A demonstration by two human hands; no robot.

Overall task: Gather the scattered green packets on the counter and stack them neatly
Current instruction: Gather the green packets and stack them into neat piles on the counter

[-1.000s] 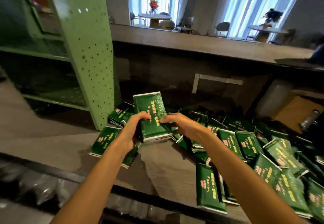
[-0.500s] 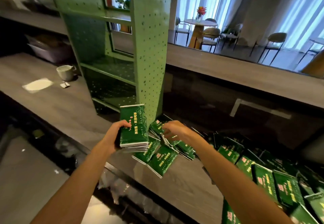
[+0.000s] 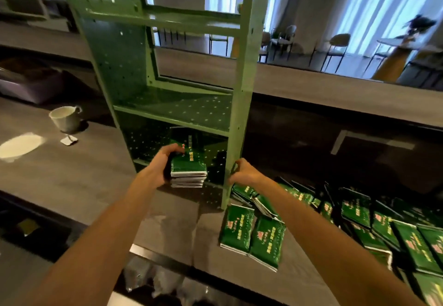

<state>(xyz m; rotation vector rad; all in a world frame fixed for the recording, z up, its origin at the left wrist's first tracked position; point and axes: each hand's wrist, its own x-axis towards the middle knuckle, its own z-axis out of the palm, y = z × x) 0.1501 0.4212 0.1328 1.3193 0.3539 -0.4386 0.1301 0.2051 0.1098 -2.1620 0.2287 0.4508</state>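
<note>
Head view puts my left hand (image 3: 164, 163) at the mouth of the lowest bay of the green shelf (image 3: 239, 114), thumb on top and fingers curled round the left side of a stack (image 3: 189, 165) of green packets. I judge the side grip is there to keep the edges squared while the stack goes under the low shelf board, which leaves little room for a hand on top. The stack lies flat, printed face up. Its long axis runs away from me into the bay, and the pale short ends of the packets face me in even layers. I cannot tell whether its bottom touches the bay floor or hangs just above it. My right hand (image 3: 243, 174) sits by the foot of the shelf post with its fingers bent. Blur hides whether it touches the post or holds anything. Just below it the loose packets (image 3: 251, 233) spread rightward across the counter (image 3: 72, 174), overlapping and pointing several ways, so most of the gathering looks undone and that hand seems placed for the next pick.
</note>
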